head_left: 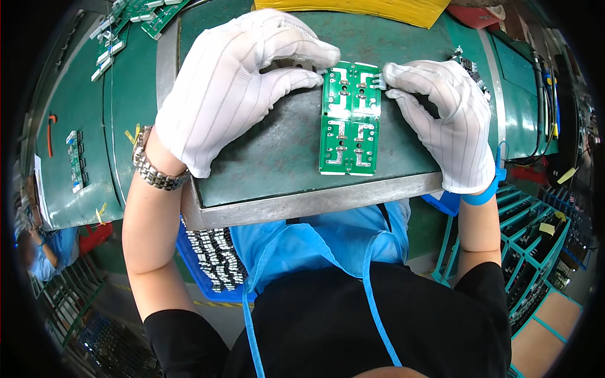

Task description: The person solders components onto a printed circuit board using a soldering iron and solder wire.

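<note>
Green rectangular circuit board w/ silver solder pads (350, 118) lies flat on a dark grey metal plate (277, 157), roughly mid-scene, long side running near to far. Looks like a panel of four small boards joined together.

Left hand (236, 82), in a white striped fabric glove, comes in from the left; its fingers (302, 77) are curled and pinched at the board's far-left corner, prob gripping a small silver part there, but can't tell for sure what's in the pinch. Right hand (444, 120), same kind of glove, is at the far-right corner w/ fingers (397, 79) pinched on a little metal tab at the board edge. Both hands touching the board, palms down.

Silver metal watch (151, 167) on the left wrist, blue strap (485, 192) around the right wrist.

Plate sits on a green table (82, 126). Far left on the table: more green boards w/ white parts (126, 28). Far side: yellow sheet (378, 9). Near, below the table edge: blue bin of small black-and-silver parts (214, 258), beside the person's blue apron (315, 242). Right side: teal metal rack (529, 246).
</note>
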Available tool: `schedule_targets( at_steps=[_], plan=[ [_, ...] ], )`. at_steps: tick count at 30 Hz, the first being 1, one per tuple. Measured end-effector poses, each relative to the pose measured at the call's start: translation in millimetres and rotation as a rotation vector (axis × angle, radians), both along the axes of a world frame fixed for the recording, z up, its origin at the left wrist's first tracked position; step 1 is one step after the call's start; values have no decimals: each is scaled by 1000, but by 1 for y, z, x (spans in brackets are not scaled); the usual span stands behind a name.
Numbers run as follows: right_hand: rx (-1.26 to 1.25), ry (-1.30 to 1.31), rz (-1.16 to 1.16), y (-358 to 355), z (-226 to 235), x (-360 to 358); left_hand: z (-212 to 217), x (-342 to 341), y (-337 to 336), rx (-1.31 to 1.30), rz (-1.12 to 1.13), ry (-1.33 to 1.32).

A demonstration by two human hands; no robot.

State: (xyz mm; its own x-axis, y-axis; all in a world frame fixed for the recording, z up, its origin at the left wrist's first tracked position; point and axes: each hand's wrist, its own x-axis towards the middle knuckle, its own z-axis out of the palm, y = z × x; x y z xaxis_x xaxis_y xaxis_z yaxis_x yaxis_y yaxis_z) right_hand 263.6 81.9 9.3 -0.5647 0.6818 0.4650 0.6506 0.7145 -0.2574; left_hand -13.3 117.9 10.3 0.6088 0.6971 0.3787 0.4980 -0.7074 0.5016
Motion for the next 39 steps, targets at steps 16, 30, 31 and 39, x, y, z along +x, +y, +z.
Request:
schedule_targets(
  at_steps=[16, 30, 31, 39],
  plan=[
    [41, 3, -7, -2, -1, 0, 0, 3, -5, 42, -8, 67],
    [73, 12, -15, -1, -4, 1, -2, 3, -3, 54, -28, 47],
    [68, 10, -15, -1, -5, 1, -2, 3, -3, 57, -25, 48],
    [65, 11, -17, -3, -2, 1, 1, 3, -4, 70, -28, 66]
  ],
)
